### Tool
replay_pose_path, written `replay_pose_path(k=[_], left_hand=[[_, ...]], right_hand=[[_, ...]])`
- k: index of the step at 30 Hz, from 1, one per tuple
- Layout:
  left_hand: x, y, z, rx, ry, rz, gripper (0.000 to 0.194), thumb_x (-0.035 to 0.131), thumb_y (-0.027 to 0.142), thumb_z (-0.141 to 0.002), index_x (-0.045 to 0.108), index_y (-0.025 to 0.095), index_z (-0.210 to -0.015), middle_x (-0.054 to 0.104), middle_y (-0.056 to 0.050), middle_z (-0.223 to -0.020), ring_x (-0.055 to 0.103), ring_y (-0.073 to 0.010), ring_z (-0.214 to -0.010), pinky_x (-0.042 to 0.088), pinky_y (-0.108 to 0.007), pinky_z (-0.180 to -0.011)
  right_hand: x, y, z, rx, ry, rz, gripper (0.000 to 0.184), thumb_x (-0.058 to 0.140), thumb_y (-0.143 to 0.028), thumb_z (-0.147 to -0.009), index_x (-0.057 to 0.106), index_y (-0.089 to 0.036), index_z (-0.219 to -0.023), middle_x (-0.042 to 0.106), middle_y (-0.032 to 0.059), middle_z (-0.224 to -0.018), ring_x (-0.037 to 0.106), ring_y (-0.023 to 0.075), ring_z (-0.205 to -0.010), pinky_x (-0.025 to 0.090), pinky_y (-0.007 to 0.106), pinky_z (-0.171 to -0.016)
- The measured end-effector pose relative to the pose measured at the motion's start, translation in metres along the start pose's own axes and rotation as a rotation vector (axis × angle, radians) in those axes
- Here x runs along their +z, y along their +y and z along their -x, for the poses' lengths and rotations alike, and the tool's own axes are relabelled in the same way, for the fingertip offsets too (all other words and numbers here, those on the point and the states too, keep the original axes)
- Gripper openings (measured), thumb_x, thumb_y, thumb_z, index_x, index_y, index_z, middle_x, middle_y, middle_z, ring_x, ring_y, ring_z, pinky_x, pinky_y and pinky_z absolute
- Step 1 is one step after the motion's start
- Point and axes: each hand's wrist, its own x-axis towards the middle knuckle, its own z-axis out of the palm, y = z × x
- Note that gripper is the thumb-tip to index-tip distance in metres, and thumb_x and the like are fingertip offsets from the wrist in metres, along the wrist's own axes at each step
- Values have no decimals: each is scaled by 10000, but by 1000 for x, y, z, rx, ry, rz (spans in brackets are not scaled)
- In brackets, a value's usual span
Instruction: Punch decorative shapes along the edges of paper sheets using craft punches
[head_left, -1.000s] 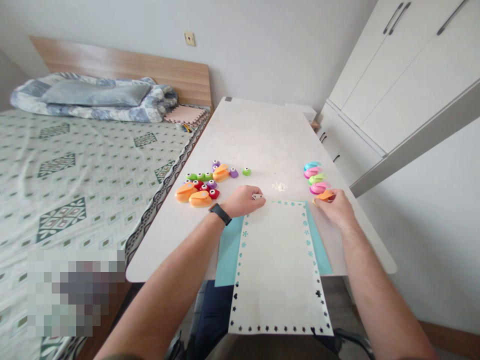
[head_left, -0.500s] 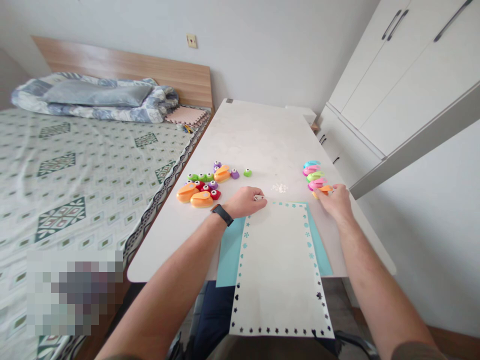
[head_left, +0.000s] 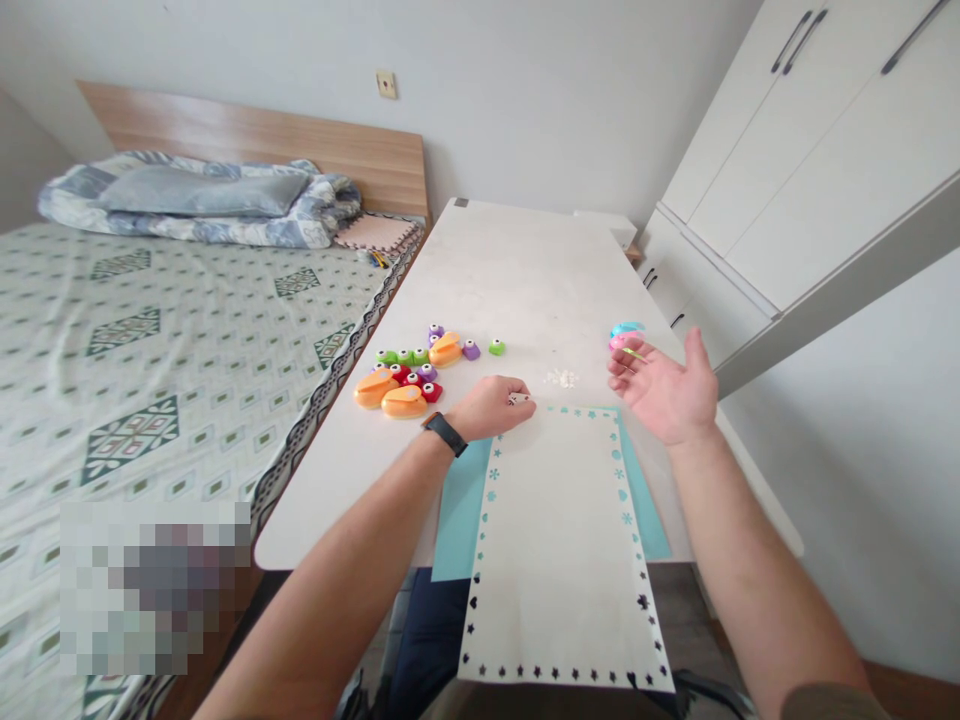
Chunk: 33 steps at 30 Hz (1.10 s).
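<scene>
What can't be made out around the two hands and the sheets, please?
All in the head view:
- Patterned piece at the left hand: mostly covered by fingers.
- Whatever is behind the right hand: hidden by it.
- Blue sheet's middle: under the white sheet.
- White bits' shapes: too small.

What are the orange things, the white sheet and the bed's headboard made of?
Orange things: probably hard plastic, smooth with glossy highlights. White sheet: looks like matte paper, thin, with little shapes cut through. Headboard: smooth wood or wood-look board, from its grain lines.
</scene>
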Motion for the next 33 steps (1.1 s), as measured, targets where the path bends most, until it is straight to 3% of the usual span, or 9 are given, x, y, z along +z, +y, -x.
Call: replay_pose_path(k=[4,8,14,19,23,26,30,33], left_hand=[[0,-1,0,-11,-2,-1,273,570,399,-813,716,175,-868,566,21,-598,504,-116,-543,356,-228,-529],[0,-1,-1,-5,-2,-2,274,566,392,-813,720,173,-872,572,19,-599,506,-116,-539,359,-230,-530],[1,-1,-2,2,1,-3,260,562,385,-816,715,181,-864,575,23,-601,504,-112,-536,361,-226,-529],[1,-2,-2,5,-1,-7,255,560,383,-815,712,181,-846,570,26,-598,500,-110,-540,360,-225,-528],[1,-2,-2,6,-4,-3,273,555,388,-814,714,170,-857,569,22,-595,506,-114,-539,360,-229,-524],[1,-1,-1,11,-1,6,280,552,391,-814,714,167,-855,567,21,-596,502,-116,-539,361,-232,-525],[0,-1,0,3,9,9,276,566,391,-805,719,166,-848,576,17,-604,512,-121,-553,375,-236,-543],[-1,0,0,-12,2,21,275,570,389,-804,723,167,-859,588,15,-610,523,-123,-553,378,-236,-540]], right_hand=[[18,-4,7,17,-82,-124,781,419,-924,-727,673,-268,-1067,699,131,-1201,562,382,-1269,509,551,-984],[32,-3,14,36,-153,-184,888,393,-951,-704,630,-283,-1239,618,123,-1398,394,375,-1448,336,609,-1160],[37,1,20,88,-245,-272,1082,319,-973,-700,424,-251,-1499,506,126,-1528,270,316,-1528,146,570,-1250],[36,4,20,103,-301,-305,1123,259,-977,-712,350,-236,-1550,446,117,-1578,218,287,-1548,79,536,-1267],[41,3,23,93,-320,-243,1082,244,-979,-717,458,-250,-1487,453,100,-1577,213,293,-1550,103,550,-1262],[44,4,24,52,-293,-134,895,321,-911,-790,576,-279,-1370,489,93,-1551,280,306,-1526,197,585,-1234],[39,11,19,-35,-180,72,483,645,-578,-870,625,-313,-1272,548,80,-1503,431,279,-1451,352,538,-1173],[21,14,12,-142,-43,210,421,752,-413,-833,639,-298,-1222,646,87,-1386,555,274,-1346,424,509,-1121]])
